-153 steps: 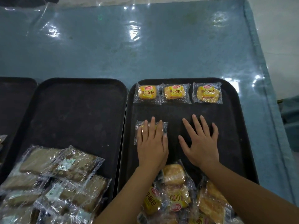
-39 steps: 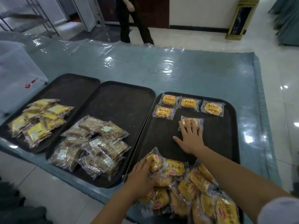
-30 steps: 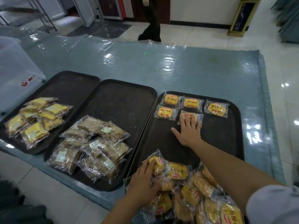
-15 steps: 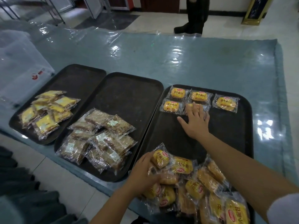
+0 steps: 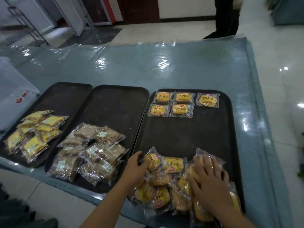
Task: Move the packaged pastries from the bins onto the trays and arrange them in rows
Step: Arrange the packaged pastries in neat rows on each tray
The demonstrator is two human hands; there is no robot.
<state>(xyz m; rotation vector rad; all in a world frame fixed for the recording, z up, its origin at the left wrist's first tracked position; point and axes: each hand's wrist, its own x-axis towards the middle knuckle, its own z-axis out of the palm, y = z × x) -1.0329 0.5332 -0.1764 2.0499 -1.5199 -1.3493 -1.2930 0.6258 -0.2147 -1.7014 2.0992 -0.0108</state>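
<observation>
At the lower centre of the frame the left hand [image 5: 137, 168] pinches one yellow bun packet [image 5: 152, 161] off the heap [image 5: 166, 186], while the right hand [image 5: 208, 180] lies spread, fingers straight, on packets at lower right. The slick wrappers could slide, and a tug might drag neighbours off the right tray [image 5: 189, 134] at its near edge. Five packets [image 5: 179, 102] sit in rows at the tray's upper end. Glossy plastic covers the blue table [image 5: 148, 68]; pale tiled floor lies beyond
</observation>
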